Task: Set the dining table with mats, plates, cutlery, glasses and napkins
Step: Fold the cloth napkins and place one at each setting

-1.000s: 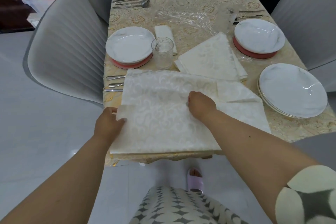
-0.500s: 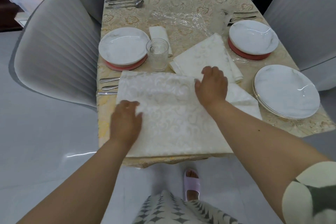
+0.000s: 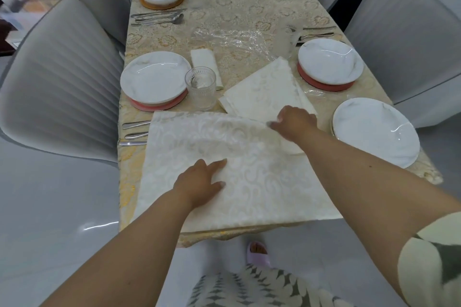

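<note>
Napkin [image 3: 249, 177] under flat left hand [image 3: 199, 183]; right hand [image 3: 295, 123] pinches its fold.

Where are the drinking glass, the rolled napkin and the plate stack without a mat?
drinking glass [image 3: 201, 91], head view, ribbed side wall
rolled napkin [image 3: 205, 61], head view, middle of the roll
plate stack [image 3: 374, 131], head view, bare centre of top plate
</note>
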`<state>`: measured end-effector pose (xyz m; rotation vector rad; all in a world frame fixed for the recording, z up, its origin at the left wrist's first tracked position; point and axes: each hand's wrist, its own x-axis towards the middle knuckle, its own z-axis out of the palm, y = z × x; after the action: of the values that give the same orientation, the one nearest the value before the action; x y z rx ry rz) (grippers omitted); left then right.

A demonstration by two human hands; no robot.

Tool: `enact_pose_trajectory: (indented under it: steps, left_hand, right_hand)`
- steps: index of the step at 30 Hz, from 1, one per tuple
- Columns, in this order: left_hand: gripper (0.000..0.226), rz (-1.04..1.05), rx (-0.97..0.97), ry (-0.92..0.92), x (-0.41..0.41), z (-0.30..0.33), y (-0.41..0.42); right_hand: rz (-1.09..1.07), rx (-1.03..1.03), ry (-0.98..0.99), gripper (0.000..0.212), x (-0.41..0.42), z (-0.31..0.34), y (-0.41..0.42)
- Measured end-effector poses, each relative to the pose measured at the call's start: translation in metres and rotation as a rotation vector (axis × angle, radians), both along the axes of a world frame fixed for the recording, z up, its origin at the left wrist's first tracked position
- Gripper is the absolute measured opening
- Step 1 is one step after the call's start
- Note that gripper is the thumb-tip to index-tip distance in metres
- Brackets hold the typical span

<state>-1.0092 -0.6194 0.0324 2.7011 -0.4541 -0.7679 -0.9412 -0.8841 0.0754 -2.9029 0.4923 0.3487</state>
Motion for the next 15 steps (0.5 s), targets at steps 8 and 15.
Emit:
enact_pose_trajectory:
  steps: [8, 15]
  left_hand:
    - [0.061, 0.006, 0.019, 0.000, 0.001, -0.001, -0.001]
    - [0.060, 0.008, 0.053, 0.022, 0.001, 0.000, -0.004]
  right_hand:
    - [-0.180, 0.320, -0.338, 0.016, -0.005, 0.004, -0.028]
    - [-0.141, 0.654, -0.592, 0.012, -0.014, 0.029, -0.034]
